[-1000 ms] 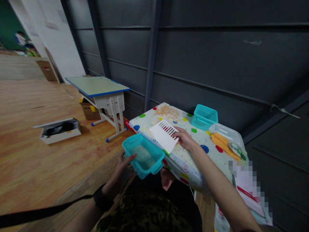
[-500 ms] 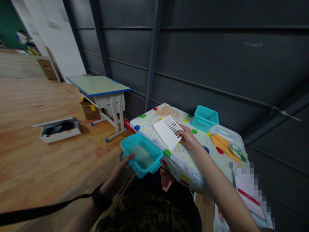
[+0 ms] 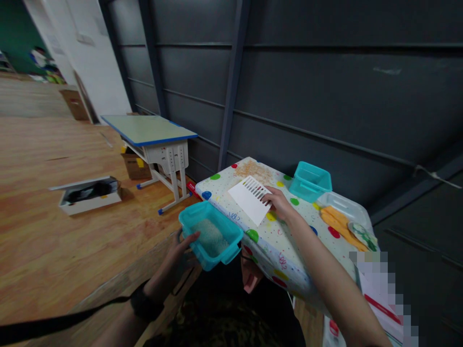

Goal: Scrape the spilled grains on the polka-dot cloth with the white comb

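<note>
"Beside the dotted tablecloth [image 3: 307, 214], at eight o'clock, why is the turquoise tub [image 3: 224, 226] gripped?"

"Probably so our left hand [image 3: 181, 255] steadies its pale granules [image 3: 213, 239], thumb over the rim."

"And at ten o'clock?"

"Our right hand [image 3: 279, 203], forearm outstretched, pinches a slotted white card [image 3: 249, 205] (resting or lifted, we can't tell)."

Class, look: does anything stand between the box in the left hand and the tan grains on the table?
Yes: the card, held at one edge by the right hand, is between the box and the tan grains. Whether it touches the table is unclear.
</note>
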The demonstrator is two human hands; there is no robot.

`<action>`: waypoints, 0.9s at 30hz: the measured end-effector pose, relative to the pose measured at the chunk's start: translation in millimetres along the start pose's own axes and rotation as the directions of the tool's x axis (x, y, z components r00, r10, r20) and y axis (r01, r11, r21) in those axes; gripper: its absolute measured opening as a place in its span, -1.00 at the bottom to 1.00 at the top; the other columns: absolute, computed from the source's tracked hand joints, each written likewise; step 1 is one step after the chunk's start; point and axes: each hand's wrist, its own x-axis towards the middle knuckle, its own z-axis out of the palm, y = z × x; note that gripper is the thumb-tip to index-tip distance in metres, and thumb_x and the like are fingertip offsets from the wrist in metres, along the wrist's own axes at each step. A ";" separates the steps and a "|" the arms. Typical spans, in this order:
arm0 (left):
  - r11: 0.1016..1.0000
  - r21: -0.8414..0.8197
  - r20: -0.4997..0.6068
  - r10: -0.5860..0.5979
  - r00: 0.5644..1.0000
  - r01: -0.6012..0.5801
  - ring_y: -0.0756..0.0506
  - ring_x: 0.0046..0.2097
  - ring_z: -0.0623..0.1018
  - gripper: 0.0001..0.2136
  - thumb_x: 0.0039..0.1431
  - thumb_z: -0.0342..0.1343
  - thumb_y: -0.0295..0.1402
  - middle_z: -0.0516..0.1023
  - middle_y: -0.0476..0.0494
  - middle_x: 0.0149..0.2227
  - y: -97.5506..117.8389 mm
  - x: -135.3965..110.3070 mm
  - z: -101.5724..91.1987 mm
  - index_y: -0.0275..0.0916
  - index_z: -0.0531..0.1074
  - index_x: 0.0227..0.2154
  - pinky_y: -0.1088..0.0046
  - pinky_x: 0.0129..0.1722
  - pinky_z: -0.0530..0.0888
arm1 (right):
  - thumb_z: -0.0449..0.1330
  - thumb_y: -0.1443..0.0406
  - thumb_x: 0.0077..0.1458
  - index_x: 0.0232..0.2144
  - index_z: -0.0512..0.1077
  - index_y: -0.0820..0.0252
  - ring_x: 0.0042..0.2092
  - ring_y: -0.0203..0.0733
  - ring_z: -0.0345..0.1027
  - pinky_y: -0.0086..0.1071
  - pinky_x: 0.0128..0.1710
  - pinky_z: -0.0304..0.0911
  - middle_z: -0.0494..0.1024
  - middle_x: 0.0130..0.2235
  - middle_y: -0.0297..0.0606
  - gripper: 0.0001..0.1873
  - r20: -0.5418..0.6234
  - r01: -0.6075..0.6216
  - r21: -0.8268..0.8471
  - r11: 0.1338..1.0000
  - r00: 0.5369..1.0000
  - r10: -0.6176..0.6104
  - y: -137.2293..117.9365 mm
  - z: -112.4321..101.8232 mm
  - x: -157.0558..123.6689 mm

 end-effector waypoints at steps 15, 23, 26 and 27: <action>1.000 -0.014 0.021 -0.016 1.000 0.016 -0.31 -0.16 0.77 -0.05 0.00 0.55 -0.24 0.67 -0.38 0.09 1.7 -6.9 0.0 0.02 0.19 0.42 0.24 -0.32 0.71 | 0.24 0.36 -0.36 -0.28 0.59 0.16 -0.44 -0.24 0.39 -0.45 -0.54 0.20 0.67 -0.33 -0.31 -0.56 0.029 -0.034 0.103 0.994 0.999 0.031 1.0 20.0 -10.4; 0.999 -0.038 0.031 -0.011 0.999 0.013 -0.32 -0.15 0.77 -0.06 -0.03 0.56 -0.25 0.66 -0.39 0.11 2.3 -3.7 1.1 0.02 0.22 0.40 0.19 -0.30 0.72 | 0.23 0.36 -0.35 -0.33 0.61 0.16 -0.48 -0.26 0.34 -0.47 -0.56 0.17 0.62 -0.41 -0.34 -0.61 0.140 -0.053 0.093 0.994 0.989 0.039 -1.0 39.1 -24.5; 1.000 -0.015 0.034 -0.007 0.999 0.008 -0.32 -0.14 0.76 -0.04 -0.04 0.56 -0.23 0.64 -0.40 0.12 1.2 -2.4 0.2 0.03 0.20 0.41 0.22 -0.32 0.71 | 0.25 0.37 -0.35 -0.34 0.61 0.18 -0.39 -0.23 0.43 -0.46 -0.46 0.26 0.66 -0.34 -0.30 -0.62 0.192 -0.056 0.126 0.990 0.981 0.031 -3.5 39.9 -30.8; 1.000 -0.011 0.038 -0.009 0.999 0.009 -0.32 -0.14 0.76 -0.04 -0.04 0.56 -0.22 0.63 -0.41 0.13 0.8 -2.1 -0.2 0.03 0.20 0.41 0.22 -0.32 0.71 | 0.26 0.37 -0.36 -0.33 0.61 0.17 -0.38 -0.23 0.45 -0.46 -0.45 0.28 0.67 -0.32 -0.29 -0.62 0.188 -0.054 0.135 0.989 0.982 0.028 -4.2 38.4 -31.0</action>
